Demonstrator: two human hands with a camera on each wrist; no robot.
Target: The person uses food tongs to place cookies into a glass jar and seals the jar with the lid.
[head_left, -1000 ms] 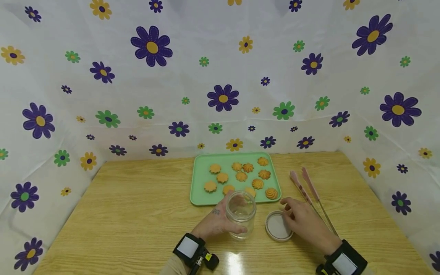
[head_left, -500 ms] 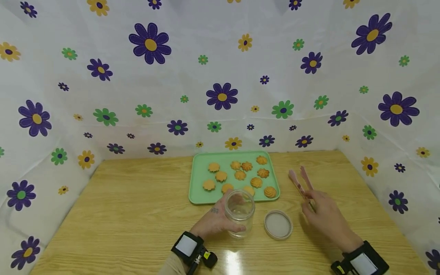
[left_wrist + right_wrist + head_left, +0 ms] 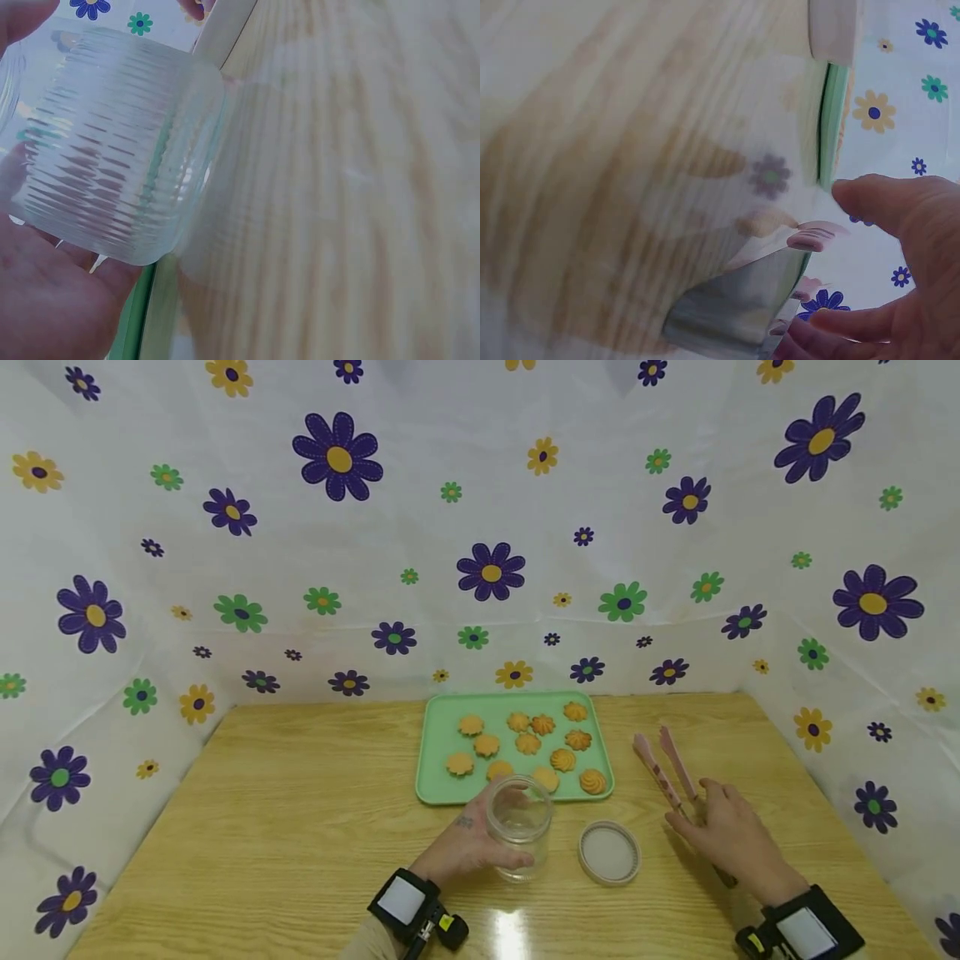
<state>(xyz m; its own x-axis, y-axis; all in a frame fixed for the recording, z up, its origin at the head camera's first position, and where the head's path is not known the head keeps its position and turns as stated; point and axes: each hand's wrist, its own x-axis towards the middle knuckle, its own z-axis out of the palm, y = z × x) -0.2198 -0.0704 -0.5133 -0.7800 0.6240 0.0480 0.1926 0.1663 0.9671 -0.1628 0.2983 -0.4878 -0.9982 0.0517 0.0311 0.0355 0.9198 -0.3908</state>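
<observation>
In the head view, my left hand grips a clear glass jar, with the thumb across its near side. The jar stands open-mouthed just in front of the green tray. Its ribbed wall fills much of the left wrist view, where the jar sits against the palm. My right hand hovers over the pink-tipped metal tongs. In the right wrist view, the thumb and fingers of that hand are spread about the tongs, not closed on them.
Several cookies lie spread over the tray. Between the jar and the tongs, a round jar lid lies on the wooden table. A flowered white cloth surrounds the table at the back and sides.
My right hand has moved from beside the lid to the right, over the tongs, and then slightly nearer along them. My left hand still holds the jar in nearly the same place.
</observation>
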